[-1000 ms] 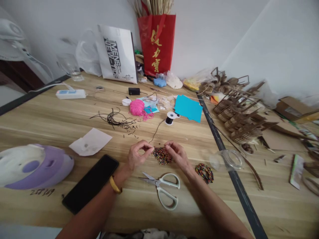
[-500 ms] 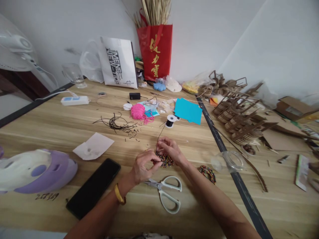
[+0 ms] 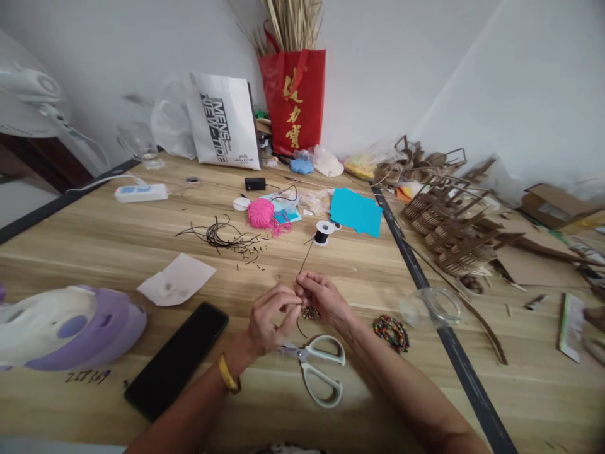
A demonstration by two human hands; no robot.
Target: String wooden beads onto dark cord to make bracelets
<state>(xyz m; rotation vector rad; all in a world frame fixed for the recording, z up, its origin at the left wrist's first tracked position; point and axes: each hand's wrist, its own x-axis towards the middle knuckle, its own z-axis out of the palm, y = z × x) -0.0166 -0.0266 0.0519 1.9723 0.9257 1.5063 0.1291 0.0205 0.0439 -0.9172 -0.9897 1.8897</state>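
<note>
My left hand and my right hand meet at their fingertips above a pile of small multicoloured beads, which my right hand partly covers. Both are closed in a pinch on a thin black cord. One stretch runs taut up to a white spool wound with black cord; a loose end curls down below the fingers. Whether a bead sits between the fingertips is too small to tell. White-handled scissors lie just in front of the hands. A strung loop of beads rests right of my right forearm.
A black phone and a purple-and-white appliance lie to the left. Cut black cords, pink yarn and blue sheets are farther back. Brown woven baskets and a clear round container stand right.
My right hand has come down and left to meet my left fingertips. The cord slants straighter to the spool, and its loose end now hangs below. Less of the bead pile shows.
</note>
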